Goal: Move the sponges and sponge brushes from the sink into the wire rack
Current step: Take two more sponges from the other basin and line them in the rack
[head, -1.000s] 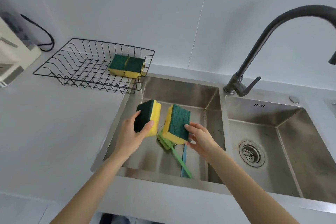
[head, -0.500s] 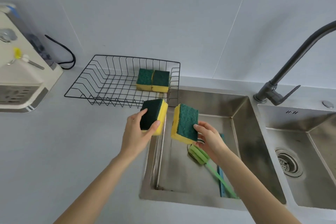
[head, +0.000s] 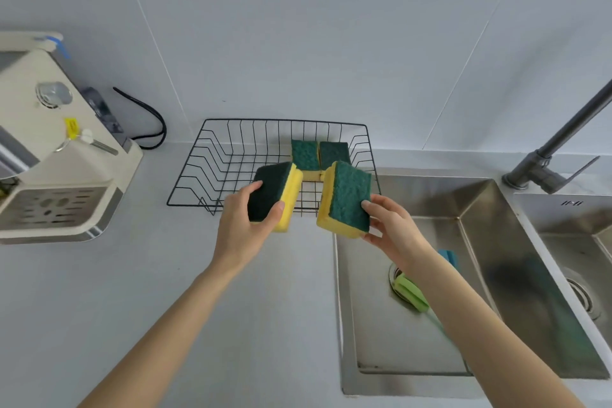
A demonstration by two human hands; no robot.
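Cream plastic marks the far left, where an appliance (head: 49, 156) stands on the grey tabletop (head: 99, 291) with a black cable (head: 150, 119) looping behind it. To its right, against the wall, sits the black wire rack (head: 212, 169), and two sponges (head: 319, 156) lie side by side in its right rear corner, green faces up.

Next comes the left hand (head: 246, 225), its bare forearm rising from the lower left. Its fingers wrap a green-and-yellow sponge (head: 275, 195), thumb on the green face and the rest behind the yellow foam, holding it tilted on edge over the rack's front rail.

Just right of it, apart by a small gap, the right hand (head: 392, 228) reaches in from the lower right. Its fingers pinch a second sponge (head: 346, 199) by its right edge, green face toward the camera, above the rack's front right corner and the sink's left rim.

In the steel sink (head: 516, 275) below that forearm lies a green sponge brush (head: 412, 293) near the drain, with a blue one (head: 448, 257) partly hidden behind the arm. A dark tap (head: 563, 139) stands at the far right.
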